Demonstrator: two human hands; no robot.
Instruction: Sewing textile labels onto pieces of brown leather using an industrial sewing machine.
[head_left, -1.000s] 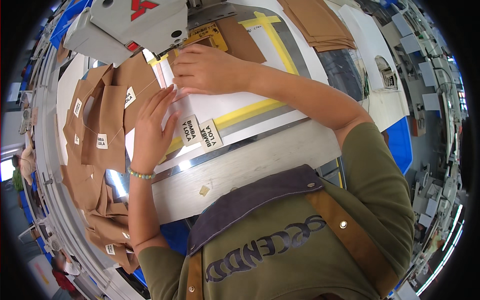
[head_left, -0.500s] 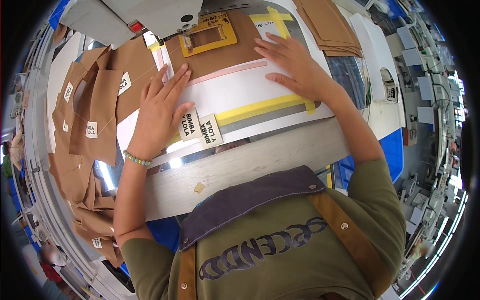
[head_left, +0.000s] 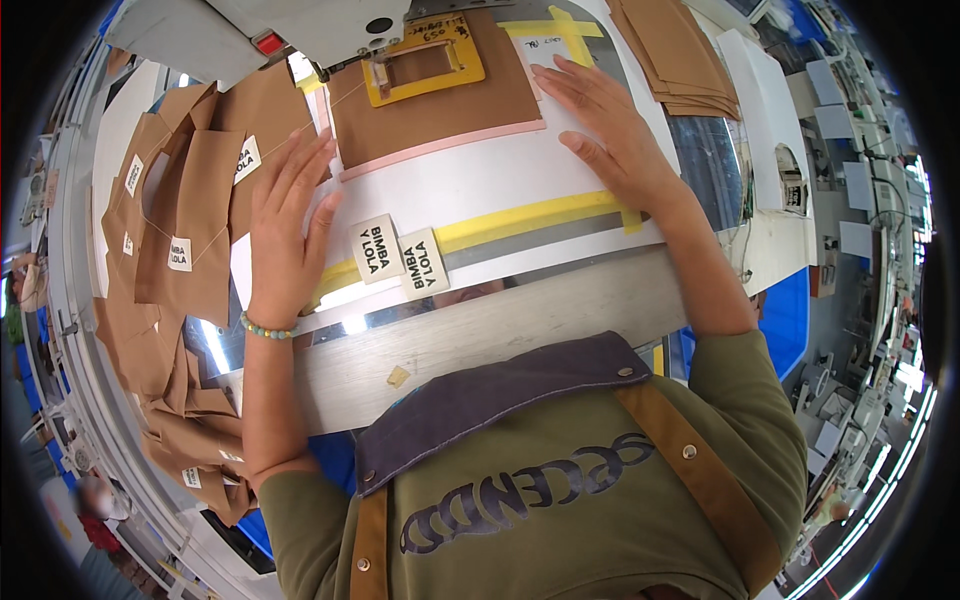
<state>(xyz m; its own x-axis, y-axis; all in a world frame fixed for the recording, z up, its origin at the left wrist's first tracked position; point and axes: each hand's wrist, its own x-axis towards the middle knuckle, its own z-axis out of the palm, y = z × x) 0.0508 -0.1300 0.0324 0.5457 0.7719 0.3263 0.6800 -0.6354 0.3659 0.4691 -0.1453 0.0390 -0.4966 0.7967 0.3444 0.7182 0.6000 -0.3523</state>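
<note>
A brown fabric panel lies on a white template sheet under the sewing machine head. Pink strips border its lower and left edges. On its upper part sits a yellow rectangular frame. My left hand is open, fingers stretched out, beside the panel's left edge; it grips nothing. My right hand is also open, near the panel's right edge and the yellow tape. Two cream labels with dark print overlap on the sheet's near side, between the hands.
Several brown fabric pieces with cream labels hang and pile up at the left, loose threads across them. More brown panels are stacked at the far right. A blue bin stands below the table at right. A yellowish scrap lies on the table's near edge.
My left hand has drawn back leftward off the brown panel. My right hand has shifted right and slightly down. The panel, sheet and yellow frame sit slightly farther right.
</note>
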